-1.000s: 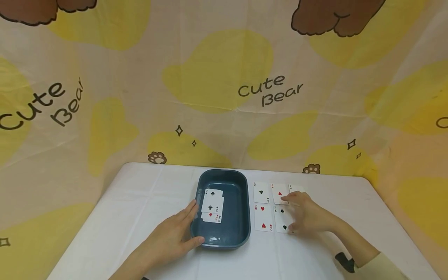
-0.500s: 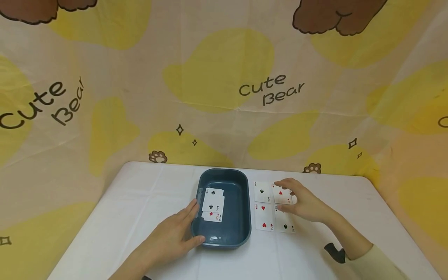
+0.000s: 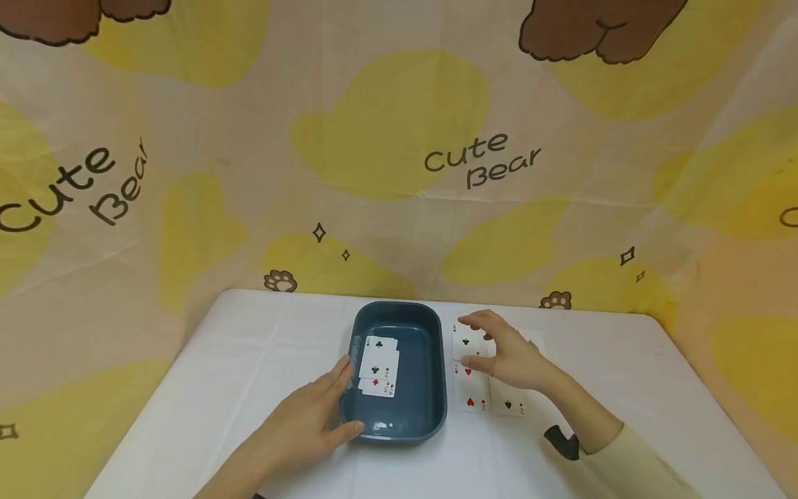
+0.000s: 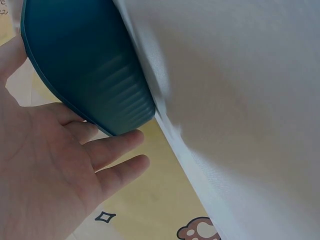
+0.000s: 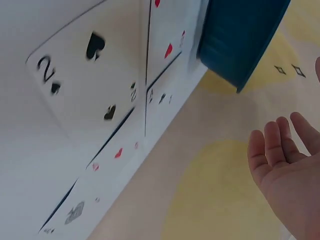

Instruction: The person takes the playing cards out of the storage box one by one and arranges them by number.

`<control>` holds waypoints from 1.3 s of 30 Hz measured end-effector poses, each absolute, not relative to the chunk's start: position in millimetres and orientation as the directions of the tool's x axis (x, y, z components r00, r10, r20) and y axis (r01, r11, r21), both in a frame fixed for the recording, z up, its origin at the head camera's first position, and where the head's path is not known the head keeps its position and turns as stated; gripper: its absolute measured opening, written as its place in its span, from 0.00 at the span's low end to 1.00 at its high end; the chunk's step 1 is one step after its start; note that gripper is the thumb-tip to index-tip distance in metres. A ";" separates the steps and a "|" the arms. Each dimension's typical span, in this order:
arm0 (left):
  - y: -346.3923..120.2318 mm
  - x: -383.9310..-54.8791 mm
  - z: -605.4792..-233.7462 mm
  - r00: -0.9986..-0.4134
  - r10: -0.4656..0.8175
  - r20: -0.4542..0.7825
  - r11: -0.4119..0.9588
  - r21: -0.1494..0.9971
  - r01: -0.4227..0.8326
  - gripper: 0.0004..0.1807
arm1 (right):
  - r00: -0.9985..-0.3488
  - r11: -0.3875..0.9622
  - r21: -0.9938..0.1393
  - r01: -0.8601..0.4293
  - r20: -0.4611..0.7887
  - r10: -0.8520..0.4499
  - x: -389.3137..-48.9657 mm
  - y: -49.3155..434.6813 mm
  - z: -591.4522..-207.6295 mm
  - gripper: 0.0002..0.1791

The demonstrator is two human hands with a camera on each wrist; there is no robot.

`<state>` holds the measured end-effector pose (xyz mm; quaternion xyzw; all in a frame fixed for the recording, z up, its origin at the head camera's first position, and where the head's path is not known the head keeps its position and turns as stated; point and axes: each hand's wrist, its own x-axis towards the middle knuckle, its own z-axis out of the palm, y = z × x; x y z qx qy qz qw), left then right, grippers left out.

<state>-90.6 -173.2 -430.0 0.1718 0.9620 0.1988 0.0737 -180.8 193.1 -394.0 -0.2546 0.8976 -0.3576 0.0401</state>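
Observation:
My left hand [image 3: 305, 416] rests against the left side of a dark blue tray [image 3: 424, 388], its fingers relaxed along the rim and thumb at the near corner. Inside the tray lies a two of clubs [image 3: 377, 357] over a card with a red diamond [image 3: 377, 389]. To the tray's right, my right hand [image 3: 514, 353] hovers with thumb and index finger spread and nothing between them. Below it are an ace of clubs [image 3: 463, 346], a two of hearts [image 3: 472, 398] and a two of spades [image 3: 508, 405], each partly covered. The right wrist view also shows the ace of hearts [image 5: 117, 152] and ace of spades [image 5: 75, 212].
A white cloth [image 3: 249, 374] covers the table. Behind it hangs a patterned curtain [image 3: 386, 138] with yellow patches and bear prints. The playing cards lie in two rows close to the tray's right wall.
My right hand has moved left across the cards, from the two of spades toward the ace of clubs and two of hearts. My left hand and the tray have stayed put.

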 end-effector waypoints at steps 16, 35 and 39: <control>-173.9 -86.9 -430.4 -0.932 0.354 -0.076 0.857 0.427 0.290 0.54 | -0.843 0.552 -0.702 -0.450 0.130 -0.522 -183.7 148.2 -399.8 0.37; -174.9 -91.3 -432.1 -0.931 0.354 -0.084 0.866 0.406 0.293 0.54 | -0.849 0.577 -0.699 -0.422 0.082 -0.522 -190.2 103.3 -410.4 0.41; -174.7 -91.9 -431.2 -0.929 0.359 -0.083 0.865 0.404 0.299 0.54 | -0.848 0.574 -0.703 -0.420 0.079 -0.524 -194.5 93.5 -413.5 0.41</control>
